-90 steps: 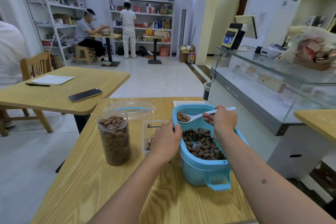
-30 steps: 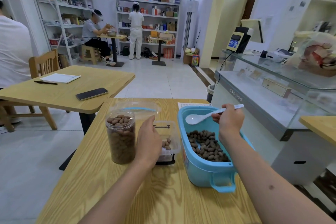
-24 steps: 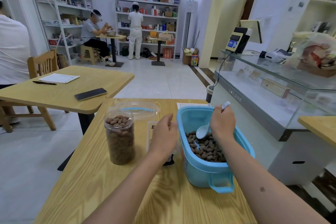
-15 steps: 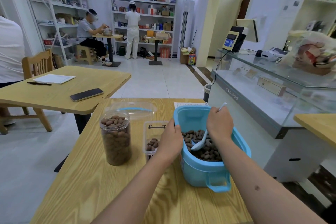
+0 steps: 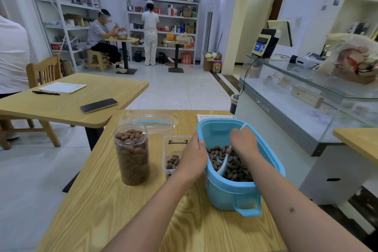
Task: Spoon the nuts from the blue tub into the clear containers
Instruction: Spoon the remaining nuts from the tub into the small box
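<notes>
The blue tub (image 5: 231, 192) stands on the wooden table (image 5: 122, 210) and holds brown nuts (image 5: 235, 168). My right hand (image 5: 243, 143) is inside the tub and grips a white spoon (image 5: 223, 166) whose bowl is dug into the nuts. My left hand (image 5: 193, 158) grips the tub's left rim. Left of the tub sits a small clear rectangular container (image 5: 172, 155) with a few nuts in it, partly hidden by my left hand. Further left stands a tall clear jar (image 5: 132, 153) filled with nuts to the top.
A clear lid with a blue strip (image 5: 151, 122) lies behind the jar, and a paper sheet (image 5: 216, 116) behind the tub. A second table (image 5: 67, 106) with a phone (image 5: 99, 105) stands to the left. A glass counter (image 5: 296, 96) runs along the right.
The spoon emptied over the small container, then my right hand lowered it back into the tub and pushed it deeper into the nuts. My left hand moved from the container to the tub's rim.
</notes>
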